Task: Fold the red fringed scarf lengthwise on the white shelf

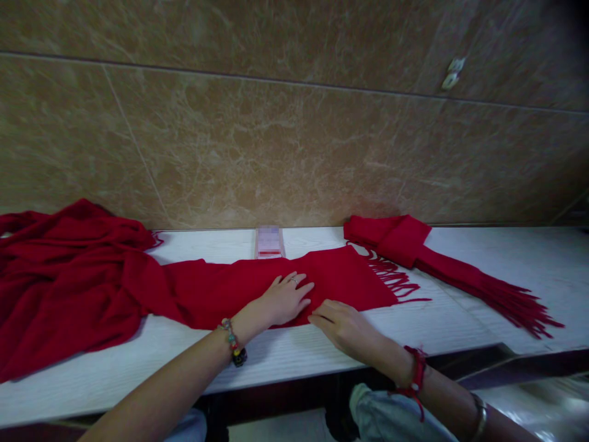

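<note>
A red scarf (350,279) lies stretched along the white table, its fringe spread out at the right end. My left hand (288,298) rests flat on the cloth, fingers spread, with a ring on one finger and a beaded bracelet at the wrist. Just to its right, my right hand (343,325) has its fingers drawn together at the scarf's near edge, pinching the cloth there. To the left, the scarf runs into a loose heap of red cloth (69,276); where one piece ends and another begins is unclear.
A folded red scarf (391,236) lies at the right against the wall, its fringed tail angled toward the front edge. Behind the middle of the cloth is a small pinkish rectangular object (269,240). The brown marbled wall (276,147) bounds the white table (497,258).
</note>
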`<state>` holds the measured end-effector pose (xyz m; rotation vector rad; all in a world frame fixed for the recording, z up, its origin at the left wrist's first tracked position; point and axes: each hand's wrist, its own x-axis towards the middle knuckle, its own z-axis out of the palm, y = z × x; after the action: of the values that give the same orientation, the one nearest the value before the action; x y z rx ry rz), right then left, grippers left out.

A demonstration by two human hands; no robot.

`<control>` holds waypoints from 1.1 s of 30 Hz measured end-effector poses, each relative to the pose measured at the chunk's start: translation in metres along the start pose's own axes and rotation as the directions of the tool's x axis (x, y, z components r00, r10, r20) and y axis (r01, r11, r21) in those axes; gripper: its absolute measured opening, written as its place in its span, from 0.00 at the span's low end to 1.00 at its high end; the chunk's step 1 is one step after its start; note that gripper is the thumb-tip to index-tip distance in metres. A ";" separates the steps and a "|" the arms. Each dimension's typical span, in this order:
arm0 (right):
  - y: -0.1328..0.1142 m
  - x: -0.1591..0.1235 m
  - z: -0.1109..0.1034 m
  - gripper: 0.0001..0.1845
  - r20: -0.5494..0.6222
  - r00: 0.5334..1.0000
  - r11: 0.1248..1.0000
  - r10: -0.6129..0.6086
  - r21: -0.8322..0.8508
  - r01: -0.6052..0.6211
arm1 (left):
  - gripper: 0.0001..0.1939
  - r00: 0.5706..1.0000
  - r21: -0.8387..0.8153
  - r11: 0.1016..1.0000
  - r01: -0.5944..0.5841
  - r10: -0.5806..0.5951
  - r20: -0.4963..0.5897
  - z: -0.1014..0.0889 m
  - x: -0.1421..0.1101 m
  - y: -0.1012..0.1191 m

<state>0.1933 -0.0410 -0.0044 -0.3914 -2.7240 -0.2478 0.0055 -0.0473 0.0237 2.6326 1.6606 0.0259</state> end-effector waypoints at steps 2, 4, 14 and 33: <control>0.000 0.000 0.000 0.08 0.007 1.000 1.000 0.002 -0.003 -0.002 | 0.23 0.999 -0.028 0.999 -0.037 0.038 0.028 0.004 0.013 -0.004; 0.000 0.000 -0.001 0.08 0.012 1.000 1.000 0.008 -0.002 -0.008 | 0.24 0.999 -0.031 0.999 -0.011 0.013 0.047 0.005 0.025 -0.010; -0.001 0.003 -0.002 0.08 -0.010 1.000 1.000 0.025 0.008 -0.025 | 0.25 0.987 -0.025 0.990 0.139 -0.141 -0.076 0.006 0.033 -0.009; -0.009 0.022 -0.010 0.09 0.021 0.999 0.996 -0.035 -0.084 0.036 | 0.17 0.998 0.119 0.992 -0.031 0.037 -0.047 -0.001 -0.095 -0.036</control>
<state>0.1744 -0.0465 0.0128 -0.3708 -2.7478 -0.3718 -0.0684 -0.1176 0.0237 2.7683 1.6819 -0.0075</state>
